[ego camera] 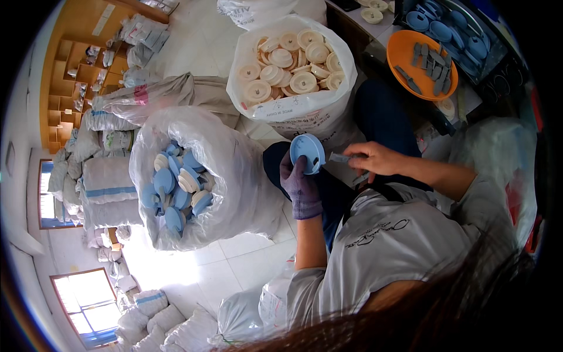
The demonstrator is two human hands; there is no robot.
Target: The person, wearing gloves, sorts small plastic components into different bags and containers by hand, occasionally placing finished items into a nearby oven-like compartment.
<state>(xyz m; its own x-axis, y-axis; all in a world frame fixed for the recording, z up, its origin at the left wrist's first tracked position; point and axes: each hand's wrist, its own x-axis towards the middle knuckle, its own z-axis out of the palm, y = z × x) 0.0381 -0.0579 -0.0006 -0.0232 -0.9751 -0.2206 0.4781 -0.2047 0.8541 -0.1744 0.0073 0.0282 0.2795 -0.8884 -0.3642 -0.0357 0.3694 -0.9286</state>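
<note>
My left hand (302, 185) wears a purple knit glove and grips a round blue plastic lid (306, 152) by its edge, thumb on the inner face. A small dark slot shows near the lid's rim. Just to the right of it, my bare right hand (374, 159) pinches a small grey plastic piece (338, 157) between its fingertips, its end pointing at the lid but apart from it. Under that hand, a second grey piece (361, 177) shows partly; whether the fingers hold it, I cannot tell.
A sack of cream plastic discs (281, 79) stands ahead. To the left, a clear-lined bag (237, 185) holds blue and cream assembled parts. An orange plate (398, 66) carries several grey pieces, beside a dark crate of blue lids (457, 33). Filled sacks (110, 180) line the wall.
</note>
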